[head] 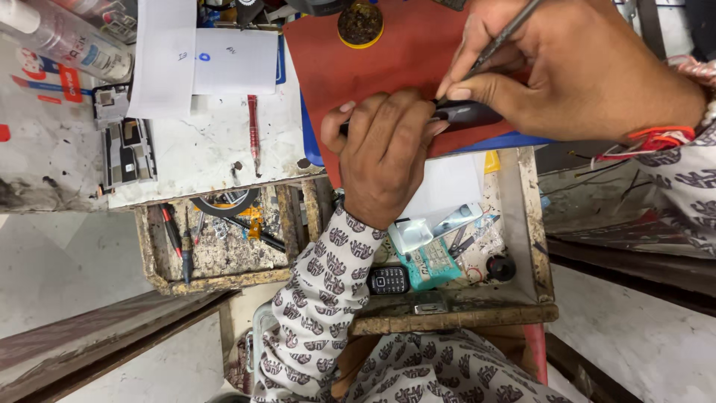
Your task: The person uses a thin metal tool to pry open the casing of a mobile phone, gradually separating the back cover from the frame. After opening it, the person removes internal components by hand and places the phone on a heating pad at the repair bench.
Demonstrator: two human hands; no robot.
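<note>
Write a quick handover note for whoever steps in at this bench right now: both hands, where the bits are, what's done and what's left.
Left hand: clamps the dark phone on the red mat.
Right hand: holds a thin metal tool, tip at the phone's top edge.
Nearby: red screwdriver on the white bench; small keypad phone and green circuit board in the open drawer.
Done: phone steadied, tool placed.
Left: work at the edge; progress cannot be told.
</note>
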